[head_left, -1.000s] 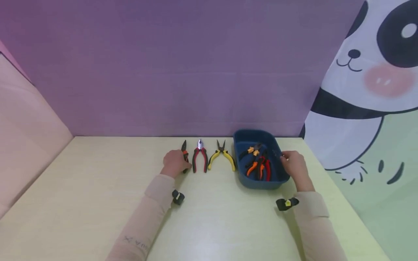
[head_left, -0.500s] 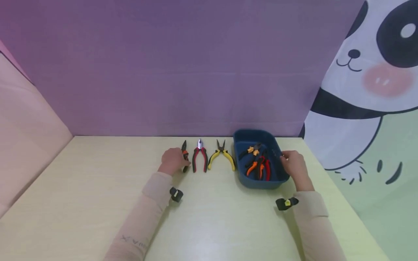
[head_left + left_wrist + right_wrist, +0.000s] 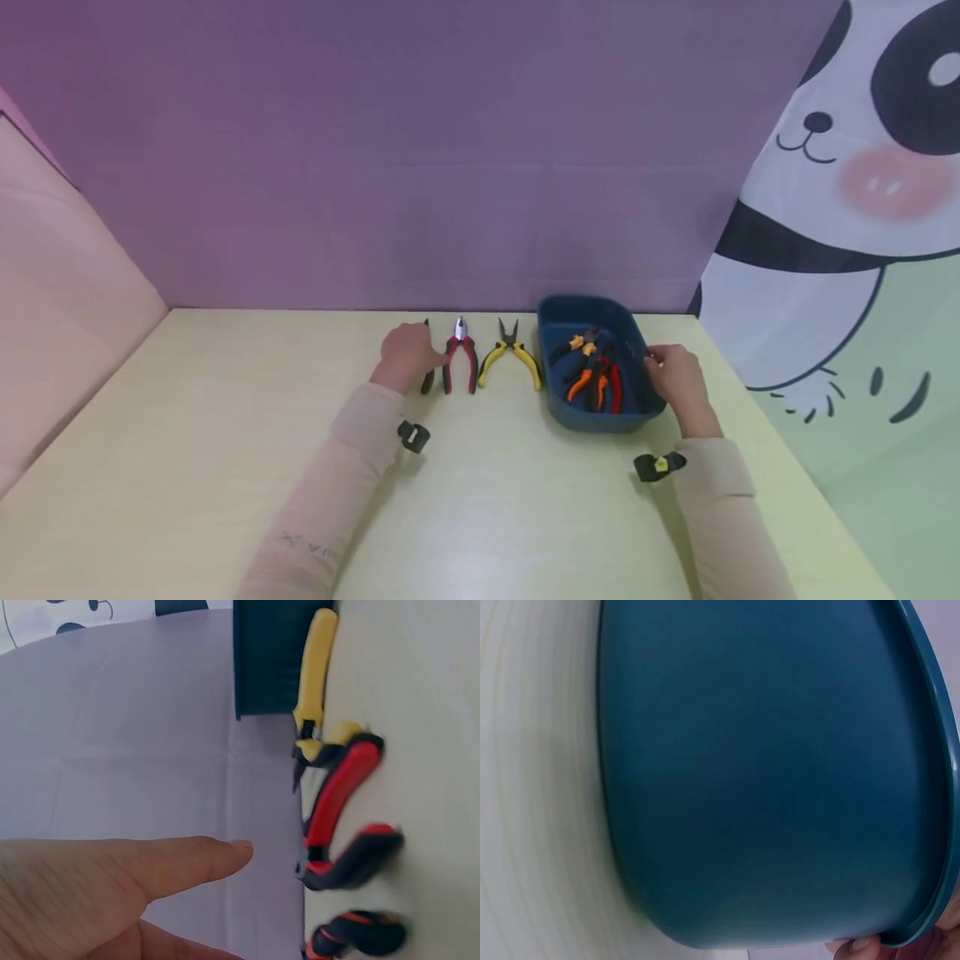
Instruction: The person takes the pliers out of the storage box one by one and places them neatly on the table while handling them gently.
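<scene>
Bin [image 3: 600, 422] pinched at its edge by my right grip [image 3: 678, 385], likely for steadiness; left grip [image 3: 407, 354], unclenched and empty, hovers beside black-orange pliers [image 3: 428, 382].

Orange-black pliers [image 3: 367, 934], splayed red pliers [image 3: 461, 341], splayed yellow pliers [image 3: 509, 342] beside blue bin [image 3: 597, 422].

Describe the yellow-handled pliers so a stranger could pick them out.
On the table, find the blue bin near the far edge. Just left of it, in the head view, lie the yellow-handled pliers. They are spread with tips apart, unlike the neighbouring red-and-black pliers, whose tips are together.
</scene>
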The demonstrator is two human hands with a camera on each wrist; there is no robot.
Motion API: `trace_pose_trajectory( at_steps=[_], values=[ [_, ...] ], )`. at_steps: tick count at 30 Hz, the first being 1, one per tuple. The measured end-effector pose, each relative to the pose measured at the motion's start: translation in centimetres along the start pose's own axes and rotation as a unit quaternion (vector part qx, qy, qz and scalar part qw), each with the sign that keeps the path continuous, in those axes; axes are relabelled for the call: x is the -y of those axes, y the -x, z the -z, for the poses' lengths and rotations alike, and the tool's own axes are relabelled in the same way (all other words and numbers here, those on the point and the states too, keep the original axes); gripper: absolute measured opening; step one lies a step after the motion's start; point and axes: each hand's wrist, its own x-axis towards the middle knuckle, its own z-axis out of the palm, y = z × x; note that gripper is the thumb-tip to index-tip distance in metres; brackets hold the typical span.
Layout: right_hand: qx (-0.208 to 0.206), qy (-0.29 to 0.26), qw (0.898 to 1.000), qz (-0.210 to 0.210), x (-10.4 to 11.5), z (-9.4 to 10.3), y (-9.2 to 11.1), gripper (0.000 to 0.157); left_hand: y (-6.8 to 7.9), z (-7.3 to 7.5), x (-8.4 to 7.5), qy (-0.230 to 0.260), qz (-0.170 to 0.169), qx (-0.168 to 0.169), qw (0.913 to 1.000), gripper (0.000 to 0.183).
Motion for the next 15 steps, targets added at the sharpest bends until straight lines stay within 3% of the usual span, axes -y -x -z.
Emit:
trace_pose_trajectory(
  at_steps=[15],
  values=[
    [0.011,0.000,1.000,-0.004,0.1,0.1,0.0,0.031,1.0,0.9,-4.0,0.014,-0.045,-0.028,0.9985,0.033]
  ],
)
